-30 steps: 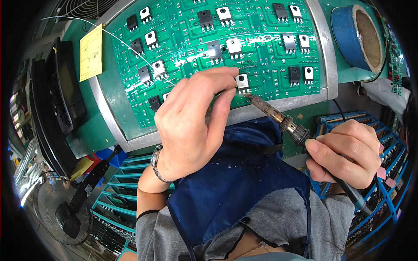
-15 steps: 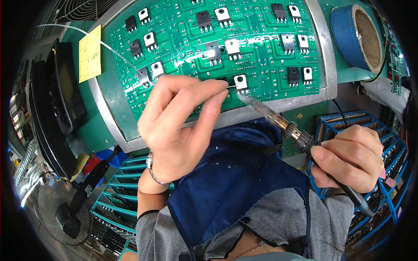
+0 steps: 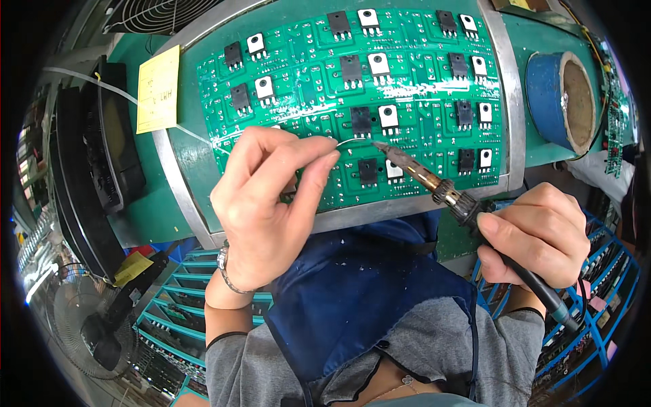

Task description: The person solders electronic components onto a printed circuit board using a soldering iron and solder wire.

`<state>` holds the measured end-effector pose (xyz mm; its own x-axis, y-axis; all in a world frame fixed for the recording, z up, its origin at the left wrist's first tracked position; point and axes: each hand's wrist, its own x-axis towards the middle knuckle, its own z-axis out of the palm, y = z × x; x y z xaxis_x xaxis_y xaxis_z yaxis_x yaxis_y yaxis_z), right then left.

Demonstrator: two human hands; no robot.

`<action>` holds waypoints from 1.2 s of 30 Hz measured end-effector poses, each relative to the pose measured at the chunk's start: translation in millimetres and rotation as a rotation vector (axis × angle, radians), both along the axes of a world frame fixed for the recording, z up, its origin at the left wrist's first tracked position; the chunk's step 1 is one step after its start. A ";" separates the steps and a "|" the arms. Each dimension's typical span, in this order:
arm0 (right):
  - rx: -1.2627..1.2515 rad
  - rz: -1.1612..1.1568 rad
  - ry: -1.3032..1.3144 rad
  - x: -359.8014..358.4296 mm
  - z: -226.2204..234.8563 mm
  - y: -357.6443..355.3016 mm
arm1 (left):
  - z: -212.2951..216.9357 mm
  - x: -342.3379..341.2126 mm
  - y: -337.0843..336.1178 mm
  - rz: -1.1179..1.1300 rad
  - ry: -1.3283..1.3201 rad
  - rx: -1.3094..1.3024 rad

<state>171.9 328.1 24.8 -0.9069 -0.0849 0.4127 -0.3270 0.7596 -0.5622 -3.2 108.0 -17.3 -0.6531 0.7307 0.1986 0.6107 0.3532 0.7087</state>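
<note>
Fingers (image 3: pixel 319 163): left hand (image 3: pixel 264 210) pinched together on thin silvery solder wire (image 3: pixel 352 141); right hand (image 3: pixel 536 234) closed around black-handled soldering iron (image 3: pixel 434 183).
Change: the iron tip has risen to a higher row of the green circuit board (image 3: pixel 352 88); wire end meets it there.
Labels: yellow rectangular paper note (image 3: pixel 157 88) left of board; blue tape roll (image 3: pixel 566 102) on green worktop (image 3: pixel 536 47), right.

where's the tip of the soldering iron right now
In the head view, the soldering iron, held in the right hand, has its tip on the green board, meeting the solder wire from the left hand.
</note>
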 end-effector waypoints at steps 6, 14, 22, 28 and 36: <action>0.021 0.032 -0.031 -9.9 -0.6 2.0 | 0.0 -3.0 1.8 -0.005 0.023 -0.012; 0.045 0.051 0.000 -17.2 -7.4 0.2 | -3.4 -3.2 2.2 -0.013 0.026 0.007; 0.104 0.005 0.109 -13.7 -9.2 -8.8 | -2.5 -1.0 5.3 -0.035 0.050 0.008; 0.101 0.001 0.104 -14.5 -10.6 -8.1 | -5.7 -0.5 7.5 -0.037 0.076 0.002; 0.098 0.006 0.074 -13.5 -7.6 -6.7 | -4.6 -3.5 4.6 -0.035 0.072 -0.009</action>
<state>158.4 321.4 17.2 -0.8734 -0.1338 0.4683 -0.3700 0.8076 -0.4592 -6.7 112.6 -21.9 -0.6111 0.7550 0.2378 0.6723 0.3364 0.6594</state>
